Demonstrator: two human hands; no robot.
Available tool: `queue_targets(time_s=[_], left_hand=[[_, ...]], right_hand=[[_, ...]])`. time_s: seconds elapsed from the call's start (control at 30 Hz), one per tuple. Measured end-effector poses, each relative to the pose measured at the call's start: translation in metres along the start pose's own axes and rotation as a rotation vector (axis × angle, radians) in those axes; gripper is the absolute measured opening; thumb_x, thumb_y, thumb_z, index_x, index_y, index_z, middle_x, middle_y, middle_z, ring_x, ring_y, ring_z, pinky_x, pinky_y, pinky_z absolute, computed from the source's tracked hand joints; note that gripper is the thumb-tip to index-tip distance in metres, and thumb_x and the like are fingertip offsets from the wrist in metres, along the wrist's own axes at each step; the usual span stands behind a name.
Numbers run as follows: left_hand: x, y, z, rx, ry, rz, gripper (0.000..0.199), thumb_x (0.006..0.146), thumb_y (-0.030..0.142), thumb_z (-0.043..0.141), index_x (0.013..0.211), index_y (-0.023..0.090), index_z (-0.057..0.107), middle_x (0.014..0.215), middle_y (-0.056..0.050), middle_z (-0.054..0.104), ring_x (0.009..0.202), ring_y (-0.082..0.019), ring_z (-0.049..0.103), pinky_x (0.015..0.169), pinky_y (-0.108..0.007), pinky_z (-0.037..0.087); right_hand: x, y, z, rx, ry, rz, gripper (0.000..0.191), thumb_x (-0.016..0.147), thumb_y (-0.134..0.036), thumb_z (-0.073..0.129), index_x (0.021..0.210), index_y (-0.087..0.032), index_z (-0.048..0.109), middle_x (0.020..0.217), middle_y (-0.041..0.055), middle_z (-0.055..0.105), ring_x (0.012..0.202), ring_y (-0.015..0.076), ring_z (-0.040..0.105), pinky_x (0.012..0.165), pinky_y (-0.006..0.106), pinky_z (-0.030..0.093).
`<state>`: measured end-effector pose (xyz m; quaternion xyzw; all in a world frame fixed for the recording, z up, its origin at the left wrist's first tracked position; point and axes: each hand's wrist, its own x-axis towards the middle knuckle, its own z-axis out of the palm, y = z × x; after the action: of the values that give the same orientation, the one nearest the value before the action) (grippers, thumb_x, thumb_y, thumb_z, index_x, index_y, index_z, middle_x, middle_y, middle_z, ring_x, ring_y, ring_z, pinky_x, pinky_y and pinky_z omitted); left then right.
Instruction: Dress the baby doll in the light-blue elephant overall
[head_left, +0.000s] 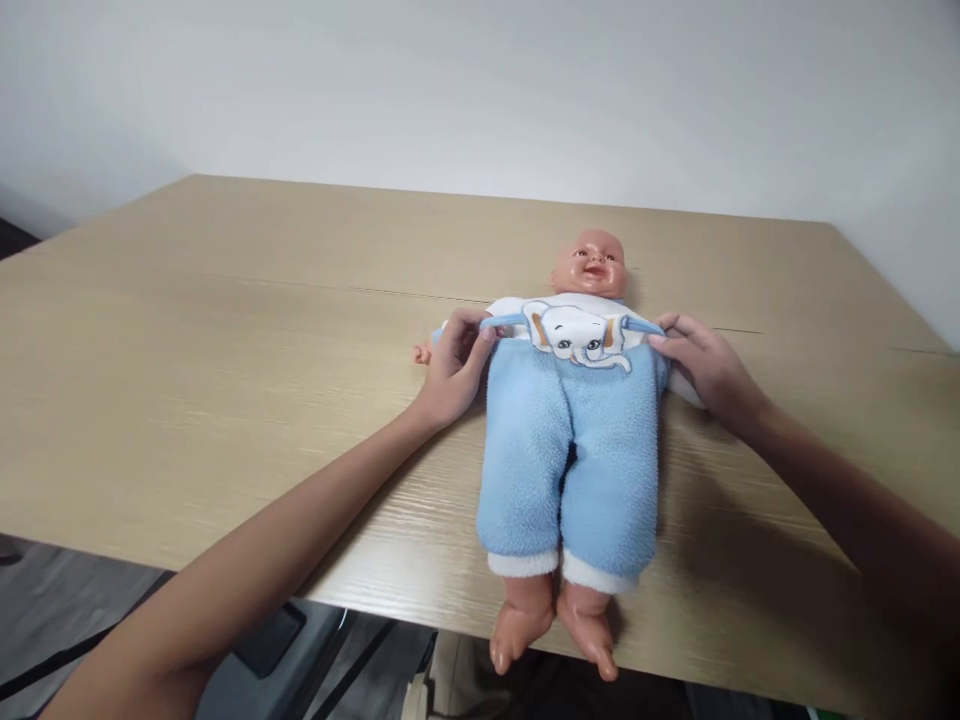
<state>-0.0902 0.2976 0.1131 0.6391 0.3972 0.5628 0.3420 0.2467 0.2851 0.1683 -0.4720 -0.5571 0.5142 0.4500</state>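
A bald baby doll (592, 265) lies on its back, its feet at the table's front edge. It wears blue fleece trousers (525, 450) with white cuffs and a white top. An elephant face (577, 335) decorates the chest, with a blue-edged band running to both sides. My left hand (459, 365) pinches the band's left end between thumb and fingers. On the other side, my right hand (697, 355) pinches its right end. The doll's hand shows beyond my left hand; its other hand is hidden.
The wooden table (225, 400) reaches back to a pale wall, with thin seams across its top. Below the front edge are a grey seat (255, 680) with a dark object on it and dark bars over the floor.
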Motion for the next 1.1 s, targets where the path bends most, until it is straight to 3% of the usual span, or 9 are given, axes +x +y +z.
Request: queue_targets(time_s=[0.1, 0.27, 0.43, 0.6, 0.7, 0.8, 0.87, 0.97, 1.1], left_hand=[[-0.003, 0.001, 0.002, 0.077, 0.038, 0.028, 0.050, 0.109, 0.073, 0.068, 0.121, 0.024, 0.066, 0.110, -0.007, 0.075, 0.101, -0.023, 0.071, 0.095, -0.038, 0.056], [-0.008, 0.002, 0.002, 0.153, 0.057, 0.107, 0.036, 0.116, 0.060, 0.064, 0.122, 0.024, 0.066, 0.108, -0.006, 0.070, 0.099, -0.021, 0.068, 0.094, -0.038, 0.055], [-0.009, 0.002, 0.001, 0.170, 0.040, 0.217, 0.024, 0.119, 0.048, 0.062, 0.121, 0.024, 0.066, 0.112, -0.006, 0.070, 0.102, -0.020, 0.067, 0.093, -0.037, 0.054], [-0.011, 0.005, -0.001, 0.216, 0.022, 0.272, 0.019, 0.120, 0.042, 0.060, 0.121, 0.024, 0.066, 0.117, -0.009, 0.073, 0.106, -0.023, 0.068, 0.094, -0.040, 0.055], [-0.013, 0.008, -0.001, 0.245, 0.023, 0.296, 0.018, 0.120, 0.041, 0.060, 0.121, 0.025, 0.067, 0.116, -0.010, 0.074, 0.106, -0.024, 0.068, 0.093, -0.042, 0.055], [-0.014, 0.009, -0.001, 0.236, 0.016, 0.325, 0.015, 0.120, 0.037, 0.060, 0.119, 0.024, 0.067, 0.113, -0.009, 0.074, 0.103, -0.023, 0.068, 0.091, -0.041, 0.054], [-0.015, 0.009, 0.000, 0.220, 0.006, 0.317, 0.017, 0.119, 0.040, 0.061, 0.118, 0.024, 0.067, 0.111, -0.009, 0.074, 0.103, -0.024, 0.067, 0.092, -0.042, 0.054], [-0.018, 0.007, 0.001, 0.168, 0.004, 0.280, 0.023, 0.119, 0.046, 0.061, 0.117, 0.024, 0.067, 0.110, -0.009, 0.071, 0.102, -0.024, 0.065, 0.091, -0.042, 0.054], [-0.020, 0.003, 0.000, 0.216, 0.040, 0.353, 0.012, 0.119, 0.036, 0.061, 0.121, 0.026, 0.067, 0.109, -0.007, 0.069, 0.103, -0.023, 0.065, 0.095, -0.042, 0.055]], right_hand=[[0.013, -0.013, 0.008, -0.076, 0.036, -0.025, 0.016, 0.098, -0.035, 0.077, 0.091, -0.027, 0.066, 0.084, 0.0010, 0.064, 0.075, 0.0200, 0.055, 0.067, 0.033, 0.047], [0.041, -0.039, 0.040, -0.197, 0.090, -0.275, 0.012, 0.106, -0.038, 0.074, 0.112, -0.029, 0.071, 0.114, 0.0030, 0.078, 0.114, 0.0228, 0.073, 0.106, 0.038, 0.059], [0.099, -0.059, 0.084, -0.485, -0.316, -0.380, 0.018, 0.102, -0.040, 0.083, 0.107, -0.023, 0.079, 0.110, 0.0063, 0.082, 0.107, 0.0264, 0.073, 0.107, 0.045, 0.058], [0.146, -0.061, 0.138, -0.792, -0.765, -0.384, 0.017, 0.087, -0.011, 0.091, 0.099, -0.019, 0.083, 0.091, -0.0019, 0.078, 0.085, 0.0175, 0.065, 0.084, 0.031, 0.051], [0.151, -0.052, 0.164, -0.841, -0.887, -0.424, 0.030, 0.080, 0.007, 0.083, 0.076, -0.021, 0.073, 0.071, -0.0078, 0.064, 0.073, 0.0136, 0.054, 0.081, 0.029, 0.047], [0.146, -0.046, 0.173, -0.877, -0.835, -0.512, 0.037, 0.082, 0.007, 0.077, 0.070, -0.024, 0.062, 0.074, -0.0049, 0.062, 0.076, 0.0167, 0.056, 0.086, 0.031, 0.048], [0.140, -0.047, 0.169, -0.947, -0.772, -0.580, 0.027, 0.087, -0.003, 0.078, 0.080, -0.025, 0.064, 0.089, 0.0009, 0.072, 0.085, 0.0221, 0.064, 0.088, 0.036, 0.049], [0.134, -0.053, 0.149, -0.968, -0.601, -0.659, 0.018, 0.092, -0.017, 0.076, 0.107, -0.023, 0.068, 0.117, 0.0091, 0.079, 0.099, 0.0290, 0.072, 0.092, 0.041, 0.052], [0.132, -0.056, 0.117, -0.695, -0.488, -0.575, 0.034, 0.085, -0.013, 0.070, 0.117, -0.024, 0.067, 0.120, 0.0058, 0.080, 0.106, 0.0272, 0.074, 0.092, 0.039, 0.056]])
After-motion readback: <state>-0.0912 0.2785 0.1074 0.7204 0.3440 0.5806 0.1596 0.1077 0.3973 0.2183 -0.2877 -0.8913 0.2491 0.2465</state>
